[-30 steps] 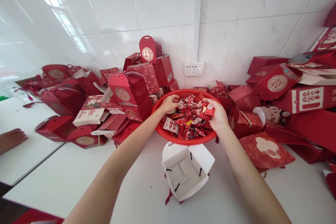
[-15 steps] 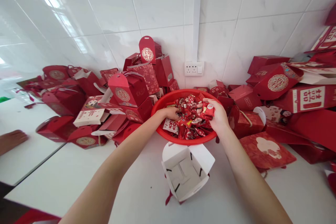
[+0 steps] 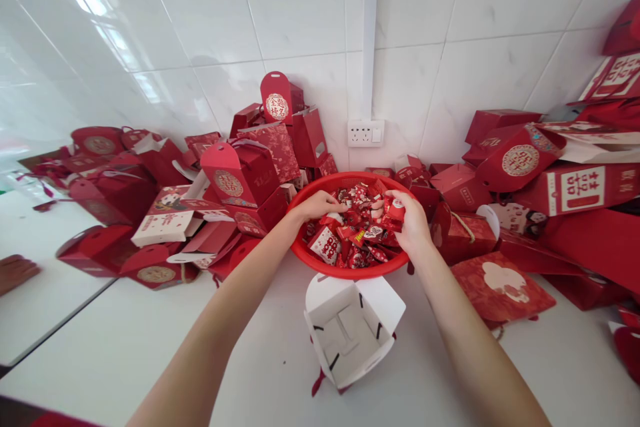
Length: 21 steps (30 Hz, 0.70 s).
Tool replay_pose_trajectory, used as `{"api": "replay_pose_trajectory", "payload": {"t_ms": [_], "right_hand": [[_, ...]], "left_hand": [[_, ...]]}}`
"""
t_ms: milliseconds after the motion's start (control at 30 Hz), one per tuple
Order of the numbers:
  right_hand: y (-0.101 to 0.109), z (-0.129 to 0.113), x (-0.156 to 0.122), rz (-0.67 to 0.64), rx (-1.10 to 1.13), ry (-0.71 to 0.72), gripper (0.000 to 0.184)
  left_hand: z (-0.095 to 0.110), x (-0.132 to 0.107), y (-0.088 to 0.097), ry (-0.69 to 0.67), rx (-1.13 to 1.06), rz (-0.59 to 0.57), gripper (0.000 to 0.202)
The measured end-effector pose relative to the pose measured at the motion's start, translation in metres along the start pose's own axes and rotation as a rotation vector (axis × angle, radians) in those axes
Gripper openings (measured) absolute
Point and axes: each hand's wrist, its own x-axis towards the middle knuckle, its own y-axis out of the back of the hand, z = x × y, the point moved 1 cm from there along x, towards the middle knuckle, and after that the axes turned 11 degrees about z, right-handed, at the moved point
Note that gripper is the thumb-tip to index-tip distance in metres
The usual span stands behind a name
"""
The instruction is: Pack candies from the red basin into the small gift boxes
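A red plastic basket holds many small wrapped candies, mostly red. My left hand is over the basket's left side, its fingertips pinched on a red-and-white wrapped candy. At the right side, my right hand curls round red wrapped candies, palm turned inward; how many it holds is partly hidden. A white packet with red print lies on the pile below my left hand. In front of the basket stands an open gift box, white inside, with its flaps spread and nothing in it.
Red gift boxes are heaped on the left, and more boxes are piled on the right. Behind are a tiled wall and a power socket. Another person's hand rests on the white table at far left.
My left hand has risen out of the candies and moved slightly left, with a red-and-white candy at its fingertips. My right hand has turned a little, still holding candies.
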Motion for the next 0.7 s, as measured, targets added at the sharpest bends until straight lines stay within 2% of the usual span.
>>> {"api": "replay_pose_trajectory", "payload": {"t_ms": [100, 233, 400, 500, 600, 700], "right_hand": [[0.000, -0.001, 0.000, -0.001, -0.005, 0.005, 0.009], [0.001, 0.000, 0.000, 0.006, 0.006, -0.011, 0.010], [0.002, 0.002, 0.003, 0.017, 0.043, -0.005, 0.011], [0.005, 0.004, 0.009, 0.026, 0.084, 0.012, 0.013], [0.010, 0.006, 0.016, 0.050, 0.120, 0.013, 0.016], [0.011, 0.007, 0.019, 0.057, 0.126, 0.002, 0.018]], "left_hand": [[0.010, -0.001, -0.001, -0.086, -0.202, 0.129, 0.053], [0.018, -0.005, -0.002, -0.140, -0.339, 0.229, 0.052], [0.021, -0.005, -0.004, -0.161, -0.416, 0.246, 0.051], [0.025, -0.003, -0.008, -0.218, -0.445, 0.325, 0.050], [0.034, -0.001, -0.018, -0.304, -0.448, 0.442, 0.044], [0.044, -0.002, -0.032, -0.384, -0.469, 0.428, 0.039]]}}
